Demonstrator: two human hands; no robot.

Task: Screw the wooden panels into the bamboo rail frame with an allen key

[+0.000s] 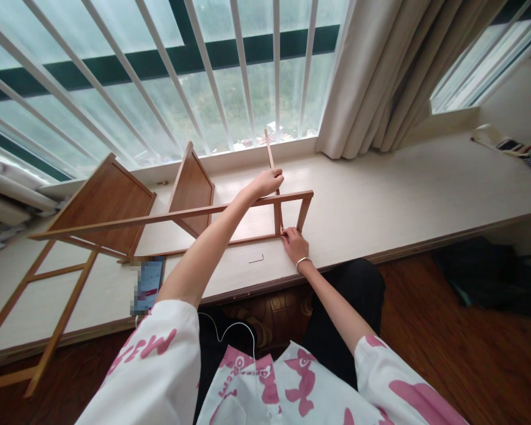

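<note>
A brown wooden shelf frame (190,213) lies on its side on the white window ledge, with two wooden shelf panels (104,203) standing up from it. My left hand (268,183) reaches over the frame's upper rail and is closed around a thin wooden slat (271,152) that points toward the window. At the slat's lower end, by the frame's near rail and crossbar, my right hand (295,243) is closed in a pinch. Its fingertips hide the exact contact there. A small L-shaped hex key (256,259) lies on the ledge, left of my right hand.
A phone (148,286) with a white cable (230,326) lies at the ledge's front edge. On the left, a ladder-like wooden frame (64,310) overhangs that edge. Window bars (243,65) rise behind, with a beige curtain (363,82) to the right. A dark bag-like heap (491,274) sits on the floor.
</note>
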